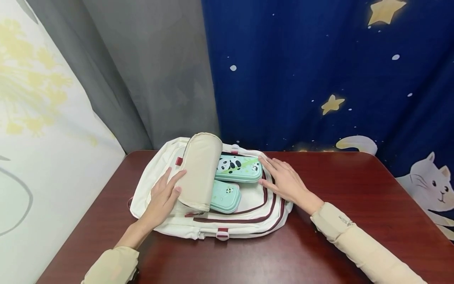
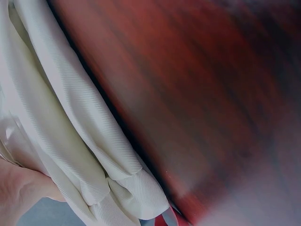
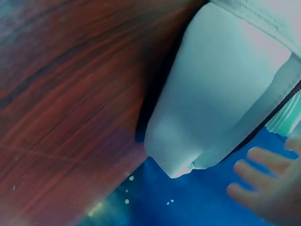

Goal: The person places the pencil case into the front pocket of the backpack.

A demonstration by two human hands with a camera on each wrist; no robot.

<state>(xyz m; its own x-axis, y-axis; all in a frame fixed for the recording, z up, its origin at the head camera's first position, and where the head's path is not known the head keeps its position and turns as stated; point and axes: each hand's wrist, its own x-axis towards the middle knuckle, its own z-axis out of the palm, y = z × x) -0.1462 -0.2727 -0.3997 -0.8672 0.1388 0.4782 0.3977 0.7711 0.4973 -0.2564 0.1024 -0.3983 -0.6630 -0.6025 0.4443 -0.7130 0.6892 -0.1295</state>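
A white backpack (image 1: 248,232) with dark red trim lies flat on the table. Across its middle is a folded-over beige flap (image 1: 200,173). My left hand (image 1: 163,199) rests on the flap's left side with its fingers extended. Two mint-green pencil cases stick out from under the flap's right side. The upper pencil case (image 1: 239,169) bears pandas and bamboo; the lower one (image 1: 226,197) has a small panda print. At the right end of the upper case is my right hand (image 1: 285,179), fingers straight, fingertips at its edge. Their left ends are hidden by the flap.
The dark red-brown wooden table (image 1: 340,189) extends on both sides of the backpack. Behind it hang a grey curtain (image 1: 159,71) and a blue curtain (image 1: 276,79) with stars. A white patterned cloth (image 1: 46,165) hangs at the left.
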